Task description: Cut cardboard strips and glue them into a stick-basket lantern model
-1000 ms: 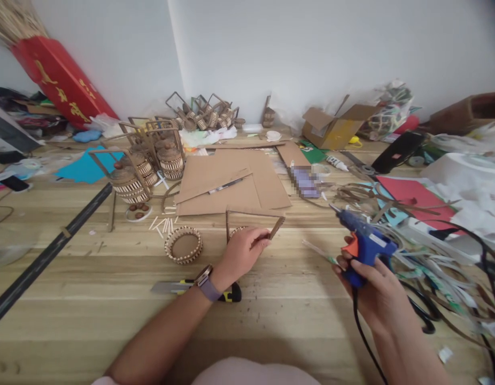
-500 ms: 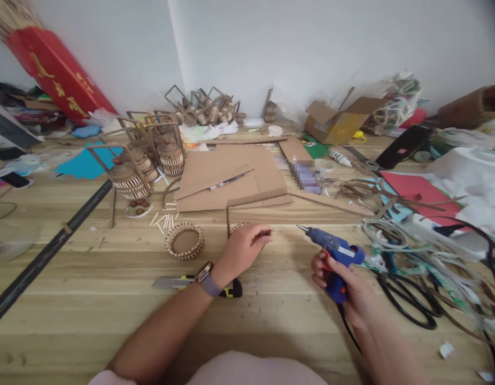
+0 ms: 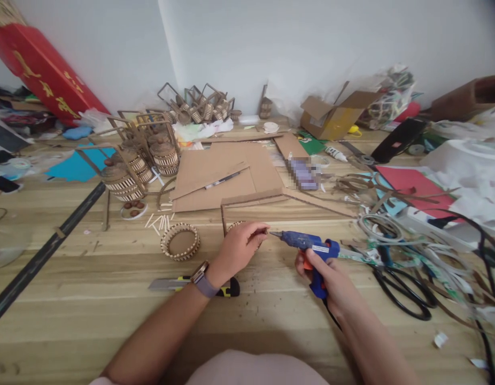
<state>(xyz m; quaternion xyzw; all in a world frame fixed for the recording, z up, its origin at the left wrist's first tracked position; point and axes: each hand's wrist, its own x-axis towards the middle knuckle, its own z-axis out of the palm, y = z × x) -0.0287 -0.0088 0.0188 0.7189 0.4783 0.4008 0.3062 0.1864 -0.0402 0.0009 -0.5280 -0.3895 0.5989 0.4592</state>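
My right hand is wrapped round a blue glue gun, its nozzle pointing left, close to the fingertips of my left hand. Those fingertips are pinched on a small brown piece, mostly hidden. Behind my left hand, a woven ring is largely covered, and a bent brown strip rises beside it. To the left, a round basket base with a beaded-looking rim lies on the table. A yellow and black utility knife passes beneath my left wrist.
Flat cardboard with a pen lies ahead. Finished small baskets with tall handles stand at the left, near a long black bar. Black-handled scissors, coiled strips and red paper are at the right.
My right hand has moved left with the glue gun, bringing the nozzle up to my left fingertips. The left hand keeps its pinch. The view has shifted slightly.
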